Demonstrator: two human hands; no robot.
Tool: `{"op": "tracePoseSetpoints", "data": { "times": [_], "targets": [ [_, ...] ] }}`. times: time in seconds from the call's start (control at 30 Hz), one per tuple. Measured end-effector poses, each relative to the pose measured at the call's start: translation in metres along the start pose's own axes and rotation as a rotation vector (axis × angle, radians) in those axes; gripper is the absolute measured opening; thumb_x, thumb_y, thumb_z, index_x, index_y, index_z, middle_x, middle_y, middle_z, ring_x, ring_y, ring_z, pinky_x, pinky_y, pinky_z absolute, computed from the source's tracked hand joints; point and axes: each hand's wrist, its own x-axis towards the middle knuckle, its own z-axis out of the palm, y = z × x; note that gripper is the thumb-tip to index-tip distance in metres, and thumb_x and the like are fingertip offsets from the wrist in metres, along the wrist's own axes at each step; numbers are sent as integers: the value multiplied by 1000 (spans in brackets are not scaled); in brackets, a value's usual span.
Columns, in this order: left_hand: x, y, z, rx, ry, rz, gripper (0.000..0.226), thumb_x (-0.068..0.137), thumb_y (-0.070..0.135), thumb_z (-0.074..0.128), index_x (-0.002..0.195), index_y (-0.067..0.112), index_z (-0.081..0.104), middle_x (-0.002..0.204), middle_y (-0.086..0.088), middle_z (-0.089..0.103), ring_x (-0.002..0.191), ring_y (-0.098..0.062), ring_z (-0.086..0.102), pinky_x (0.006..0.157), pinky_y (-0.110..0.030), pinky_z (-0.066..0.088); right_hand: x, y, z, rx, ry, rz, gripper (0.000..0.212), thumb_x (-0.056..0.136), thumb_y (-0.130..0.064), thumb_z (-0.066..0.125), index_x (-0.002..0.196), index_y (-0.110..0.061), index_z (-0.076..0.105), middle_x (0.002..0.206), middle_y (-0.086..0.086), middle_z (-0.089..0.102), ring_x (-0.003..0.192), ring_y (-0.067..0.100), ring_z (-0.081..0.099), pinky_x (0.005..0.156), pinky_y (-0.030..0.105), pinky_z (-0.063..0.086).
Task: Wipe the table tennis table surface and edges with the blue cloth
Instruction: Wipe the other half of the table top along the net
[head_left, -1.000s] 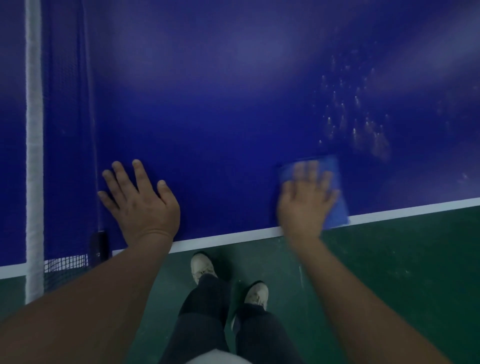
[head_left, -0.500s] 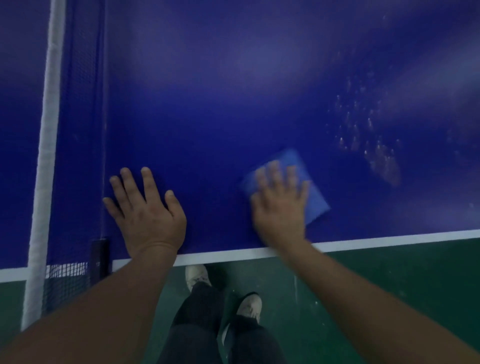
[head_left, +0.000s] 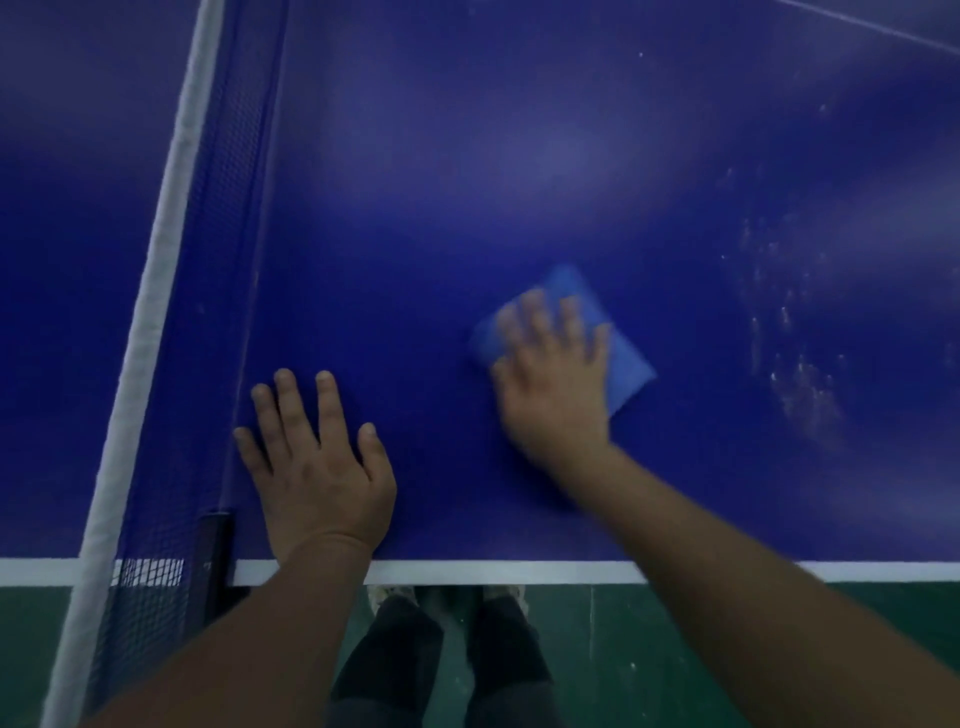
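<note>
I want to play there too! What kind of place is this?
Probably an indoor table tennis room. A blue table with a white edge line, a net across it, and a green floor show it.

The table (head_left: 519, 156) is dark blue with a white stripe along its near edge. The cloth (head_left: 623, 358) is a lighter, brighter blue. Pale whitish specks (head_left: 795, 374) dot the right side. At the left, the net (head_left: 228, 260) is dark mesh with a white band. The floor (head_left: 649, 654) at the bottom is dark green.

The scene was dim, with a soft overhead sheen on the desk (head_left: 545, 156). The right hand (head_left: 558, 387) was motion-blurred. Straight lines bowed near the edges.
</note>
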Motion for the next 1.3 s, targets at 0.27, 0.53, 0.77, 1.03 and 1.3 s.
{"op": "tracePoseSetpoints", "data": {
  "times": [0.27, 0.53, 0.77, 1.03, 1.3],
  "targets": [
    [-2, -1, 1, 28, 5, 4, 69, 99, 47, 24, 160, 16, 18, 168, -15, 9, 156, -32, 1, 125, -53, -3, 103, 90, -9, -47, -101, -63, 60, 99, -50, 28, 155, -30, 34, 164, 2, 28, 151, 35, 20, 117, 67, 14],
    [-1, -1, 5, 58, 33, 8, 68, 98, 47, 27, 159, 17, 23, 167, -14, 14, 156, -30, 3, 125, -51, -3, 76, -37, 8, -2, -118, -612, 56, 100, -46, 34, 153, -30, 37, 162, 2, 32, 150, 36, 24, 118, 66, 14],
    [-1, -1, 6, 71, 44, 19, 67, 98, 46, 29, 158, 16, 28, 166, -15, 18, 155, -31, 9, 125, -52, 2, 189, 66, -13, -49, -197, -138, 63, 98, -54, 19, 158, -34, 23, 168, -5, 15, 155, 28, 7, 122, 58, 5],
    [-1, 0, 7, 116, 33, 85, 64, 98, 42, 31, 158, 21, 25, 167, -11, 16, 155, -33, 10, 122, -57, 8, 115, -58, 11, -9, -143, -881, 55, 101, -48, 34, 152, -30, 40, 162, -1, 33, 151, 34, 23, 119, 65, 11],
    [0, -4, 10, 126, 31, 83, 64, 98, 42, 30, 159, 24, 23, 167, -9, 17, 156, -31, 8, 123, -55, 5, 280, 66, -9, -2, -155, -52, 59, 102, -50, 25, 159, -34, 24, 168, -4, 13, 155, 30, 8, 120, 64, 6]
  ]
}}
